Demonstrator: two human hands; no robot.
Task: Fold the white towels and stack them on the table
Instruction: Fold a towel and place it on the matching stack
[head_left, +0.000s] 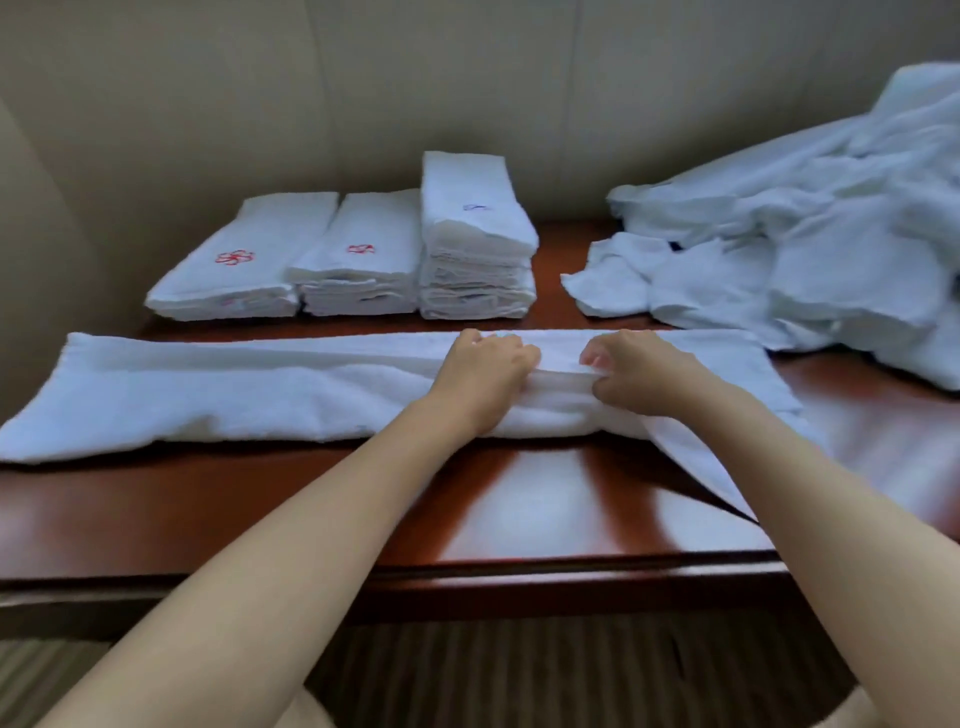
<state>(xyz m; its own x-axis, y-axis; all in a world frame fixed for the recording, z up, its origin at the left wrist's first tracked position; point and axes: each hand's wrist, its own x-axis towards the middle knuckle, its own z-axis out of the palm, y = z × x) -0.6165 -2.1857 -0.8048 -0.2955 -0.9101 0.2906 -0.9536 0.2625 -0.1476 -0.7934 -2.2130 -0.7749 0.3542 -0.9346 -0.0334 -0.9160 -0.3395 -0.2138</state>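
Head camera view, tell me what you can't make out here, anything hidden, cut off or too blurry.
- Unfolded towel pile: cut off by the right edge, so its full size is unknown.
- Blue mark on the tallest stack: too small to read.
- Fingertips of the left hand and right hand: curled into the long towel, partly hidden.
- Table: far edge hidden behind the stacks.

Long towel: plain white
Left stack: white, red flower emblem
Middle stack: white, red emblem
Tall stack: white, blue mark
Heap: white
Table: glossy reddish-brown
Wall: beige
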